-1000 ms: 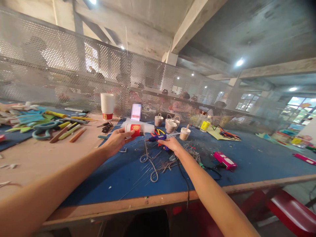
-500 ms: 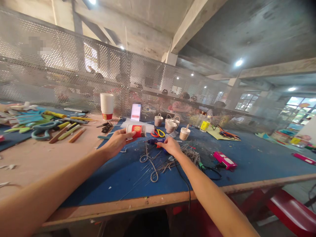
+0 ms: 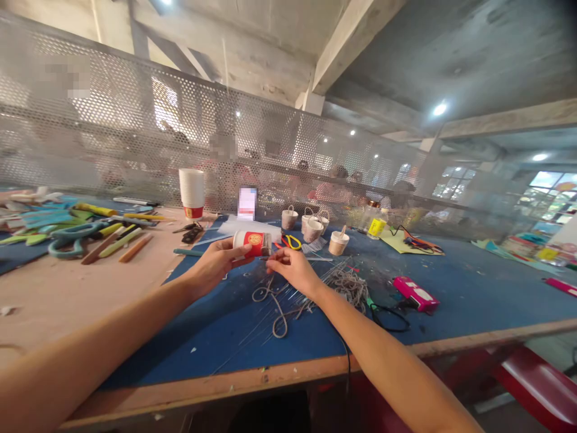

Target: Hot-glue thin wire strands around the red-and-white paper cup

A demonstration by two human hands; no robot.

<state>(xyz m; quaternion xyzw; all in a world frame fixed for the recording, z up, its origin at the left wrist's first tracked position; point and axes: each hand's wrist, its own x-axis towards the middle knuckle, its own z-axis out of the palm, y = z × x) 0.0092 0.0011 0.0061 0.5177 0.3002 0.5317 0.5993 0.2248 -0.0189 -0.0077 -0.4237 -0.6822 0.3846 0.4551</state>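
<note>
My left hand [image 3: 219, 263] is closed round a white paper cup [image 3: 255, 243] with a red band, which lies on its side in the air. Close to the cup's dark-edged end, my right hand [image 3: 291, 269] has its thumb and fingers pinched together, apparently on the grey cord [image 3: 283, 316]. Below the fingers that cord hangs down to the blue mat and lies there in loops. Its upper end is hidden by the fingers. Behind the right hand lie scissors [image 3: 294, 242] with red and yellow handles. The glue gun is hidden from view.
Cord-wrapped cups [image 3: 312, 231] with handles stand at the back, beside a cup with a stick [image 3: 338, 243]. A tangle of cord [image 3: 351, 285] lies right of my hand, near a pink device [image 3: 415, 293]. Stacked paper cups [image 3: 192, 193] and tools [image 3: 74, 237] are left. A perforated screen [image 3: 270, 156] stands behind.
My right hand has let go of the blue glue gun and moved left and up to the cup's end, pinching at the cord. My left hand still holds the cup, slightly shifted.
</note>
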